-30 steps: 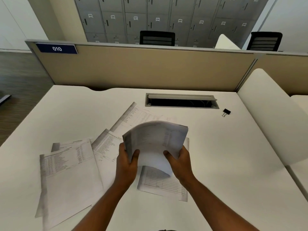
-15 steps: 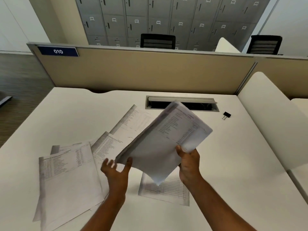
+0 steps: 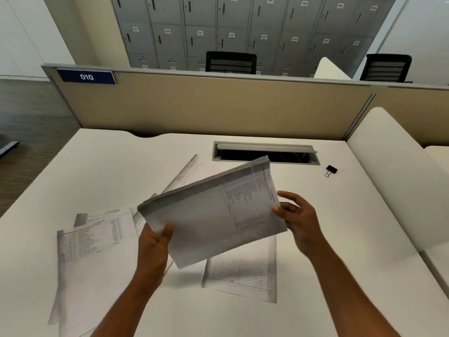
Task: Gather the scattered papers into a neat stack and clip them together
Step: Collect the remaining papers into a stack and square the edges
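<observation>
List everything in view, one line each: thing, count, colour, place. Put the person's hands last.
held paper stack: one, white with grey print, lifted above the desk centre, tilted
loose papers: several, white, printed, spread on the desk at left, plus one sheet under the stack
binder clip: one, black, far right of the desk, apart from the papers
desk: one, white
cable tray: one, grey, lid open, far centre of the desk
partition: one, beige, behind the desk, with a blue 010 sign
chairs: two, black, beyond the partition
lockers: many, grey, back wall
left hand: grips the stack's near left corner
right hand: fingers spread at the stack's right edge
</observation>
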`<move>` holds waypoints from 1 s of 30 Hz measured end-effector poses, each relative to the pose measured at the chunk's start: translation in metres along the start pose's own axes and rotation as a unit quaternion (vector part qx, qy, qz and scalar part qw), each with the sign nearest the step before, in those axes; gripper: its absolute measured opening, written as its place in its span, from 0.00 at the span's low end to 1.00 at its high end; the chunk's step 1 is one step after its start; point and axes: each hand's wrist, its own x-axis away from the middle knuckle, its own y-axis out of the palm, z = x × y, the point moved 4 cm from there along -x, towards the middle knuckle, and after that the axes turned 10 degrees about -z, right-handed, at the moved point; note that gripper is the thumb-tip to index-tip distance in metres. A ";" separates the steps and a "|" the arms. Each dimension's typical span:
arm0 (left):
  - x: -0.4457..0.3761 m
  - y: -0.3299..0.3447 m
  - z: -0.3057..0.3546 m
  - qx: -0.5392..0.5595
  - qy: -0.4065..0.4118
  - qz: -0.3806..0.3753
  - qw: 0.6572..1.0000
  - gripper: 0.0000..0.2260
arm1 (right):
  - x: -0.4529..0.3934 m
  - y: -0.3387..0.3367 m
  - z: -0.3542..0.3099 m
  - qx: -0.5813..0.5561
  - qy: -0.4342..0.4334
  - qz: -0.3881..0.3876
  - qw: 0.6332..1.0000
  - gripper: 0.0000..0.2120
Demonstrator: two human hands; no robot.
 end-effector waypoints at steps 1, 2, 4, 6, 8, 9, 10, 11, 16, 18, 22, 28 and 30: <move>0.000 0.000 0.003 -0.017 0.006 0.002 1.000 0.15 | -0.003 0.002 -0.006 0.062 0.003 -0.039 0.997 0.25; 0.001 0.003 0.005 -0.038 0.012 0.004 0.999 0.14 | -0.006 0.007 -0.007 0.107 0.001 -0.073 0.992 0.22; 0.003 0.011 0.008 -0.076 0.024 0.023 0.997 0.12 | -0.008 0.021 -0.002 0.148 -0.016 -0.076 0.986 0.15; 0.009 0.019 0.010 -0.099 0.039 0.057 0.993 0.13 | -0.004 0.029 0.011 0.147 -0.046 0.001 0.988 0.10; 0.016 0.026 0.009 -0.127 0.057 0.072 0.988 0.15 | 0.005 0.034 0.026 0.130 -0.073 0.081 0.986 0.09; 0.020 0.028 0.007 -0.139 0.062 0.068 0.986 0.17 | 0.011 0.037 0.035 0.120 -0.081 0.097 0.985 0.11; 0.023 0.028 0.003 -0.145 0.063 0.060 0.986 0.18 | 0.017 0.040 0.044 0.118 -0.081 0.104 0.984 0.14; 0.026 0.028 -0.001 -0.149 0.057 0.055 0.986 0.18 | 0.022 0.042 0.054 0.118 -0.074 0.103 0.985 0.18; 0.035 0.021 -0.020 -0.198 0.030 0.043 0.979 0.18 | 0.031 0.034 0.097 0.124 -0.009 0.110 0.986 0.19; 0.035 0.021 -0.017 -0.204 0.021 0.046 0.978 0.18 | 0.029 0.036 0.099 0.127 -0.001 0.110 0.986 0.19; 0.032 0.016 -0.027 -0.189 -0.014 0.047 0.981 0.18 | 0.033 0.033 0.105 0.147 0.007 0.100 0.984 0.26; 0.025 0.016 -0.032 -0.218 -0.047 0.035 0.974 0.19 | 0.031 0.028 0.115 0.165 0.047 0.085 0.981 0.18; 0.020 0.016 -0.028 -0.224 -0.041 0.046 0.973 0.19 | 0.026 0.027 0.102 0.176 0.037 0.093 0.979 0.17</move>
